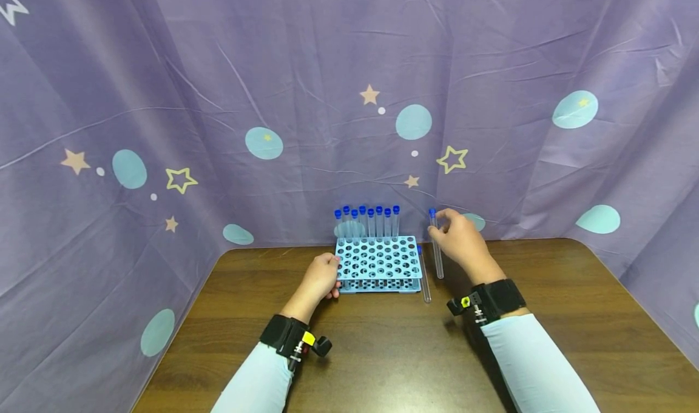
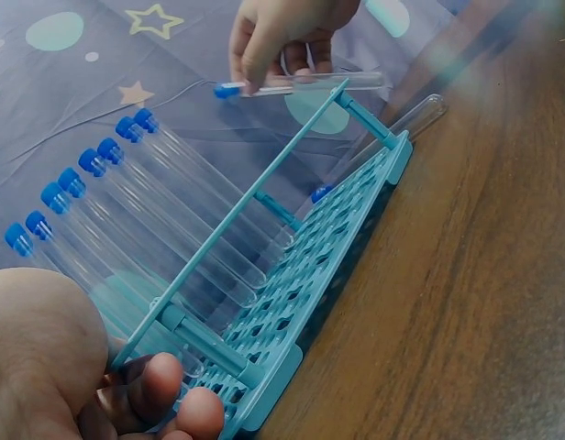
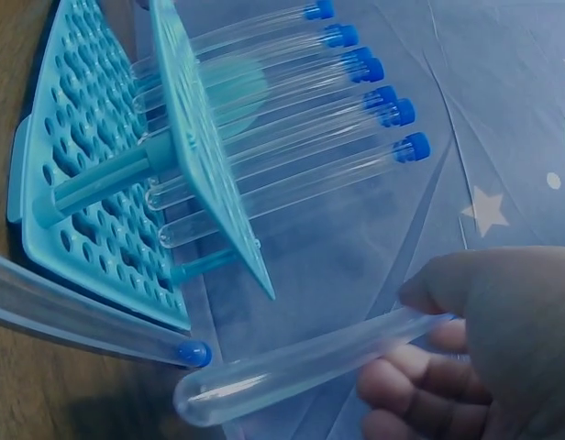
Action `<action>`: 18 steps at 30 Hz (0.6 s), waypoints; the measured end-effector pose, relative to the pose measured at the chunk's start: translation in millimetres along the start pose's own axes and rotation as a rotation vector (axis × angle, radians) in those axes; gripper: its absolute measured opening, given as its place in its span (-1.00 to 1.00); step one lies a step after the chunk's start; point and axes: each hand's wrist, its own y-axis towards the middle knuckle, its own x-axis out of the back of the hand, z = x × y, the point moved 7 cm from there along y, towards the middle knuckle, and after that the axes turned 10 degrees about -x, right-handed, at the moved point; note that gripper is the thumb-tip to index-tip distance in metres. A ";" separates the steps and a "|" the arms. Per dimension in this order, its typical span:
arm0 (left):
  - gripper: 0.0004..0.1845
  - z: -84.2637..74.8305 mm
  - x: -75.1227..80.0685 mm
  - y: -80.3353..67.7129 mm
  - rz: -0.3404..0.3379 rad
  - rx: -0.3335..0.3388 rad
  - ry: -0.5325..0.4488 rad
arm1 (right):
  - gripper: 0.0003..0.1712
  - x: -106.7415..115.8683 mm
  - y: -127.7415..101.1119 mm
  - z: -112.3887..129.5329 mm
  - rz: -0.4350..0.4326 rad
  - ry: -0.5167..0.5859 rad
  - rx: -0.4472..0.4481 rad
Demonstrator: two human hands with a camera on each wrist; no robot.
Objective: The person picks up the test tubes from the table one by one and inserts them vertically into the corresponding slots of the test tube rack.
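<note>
A light blue test tube rack stands on the table, with several blue-capped test tubes upright in its far rows. My left hand grips the rack's left end, thumb at the upper plate and fingers curled below it in the left wrist view. To the right of the rack, my right hand pinches a capped clear test tube near its blue cap; its rounded bottom points down and toward me. Between this tube and the rack, another blue-capped test tube lies on the table, apart from my hands.
The brown wooden table ends at a purple curtain printed with stars and ovals, close behind the rack. Black straps with small cameras circle both wrists.
</note>
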 end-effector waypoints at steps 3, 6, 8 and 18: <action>-0.63 -0.4 0.1 0.5 -0.002 0.001 0.010 | -0.44 5.4 -2.4 5.4 -0.059 0.021 0.040; -0.62 -0.7 0.2 0.9 -0.005 0.002 0.028 | -0.45 9.9 -4.5 10.1 -0.116 0.036 0.077; -0.61 -0.8 0.3 1.0 -0.006 0.004 0.038 | -0.45 12.3 -5.9 12.5 -0.144 0.052 0.094; -0.62 0.3 0.1 1.1 -0.002 0.010 0.031 | -0.48 22.6 -12.4 22.3 -0.273 0.143 0.172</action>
